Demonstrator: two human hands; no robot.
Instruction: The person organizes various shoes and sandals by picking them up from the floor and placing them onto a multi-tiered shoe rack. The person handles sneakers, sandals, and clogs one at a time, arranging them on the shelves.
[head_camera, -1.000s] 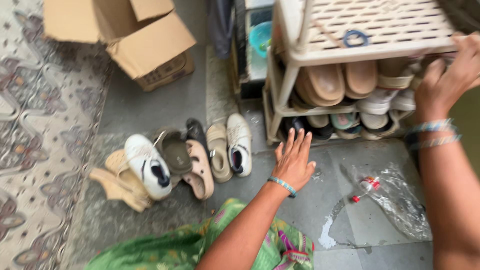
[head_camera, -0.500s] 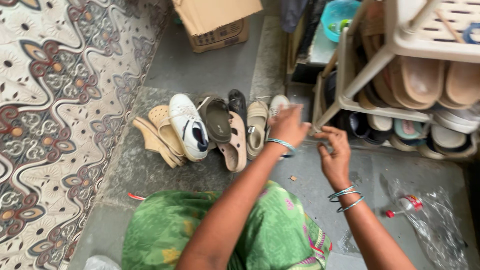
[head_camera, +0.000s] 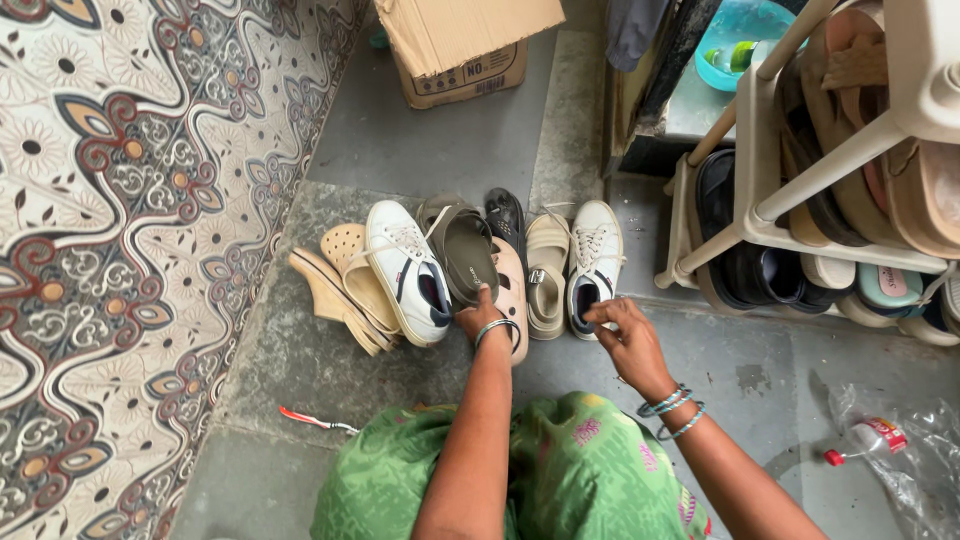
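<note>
The left hand (head_camera: 478, 318) covers the heel of the pink clog (head_camera: 510, 290), and its fingertips are hidden behind the olive sandal (head_camera: 462, 250), so its grip cannot be made out. The right hand (head_camera: 625, 340) hides the heel of the white sneaker (head_camera: 592, 262) just ahead of it. Beyond the left hand, a black shoe (head_camera: 503, 212) shows only its toe. To the right of the right hand, the rack (head_camera: 760, 180) is cut off by the top and right edges, and its shoes are mostly hidden. Far ahead, the box (head_camera: 465, 45) is cropped at the top. The plastic bottle (head_camera: 868, 438) near the right forearm is blurred inside wrapping.
</note>
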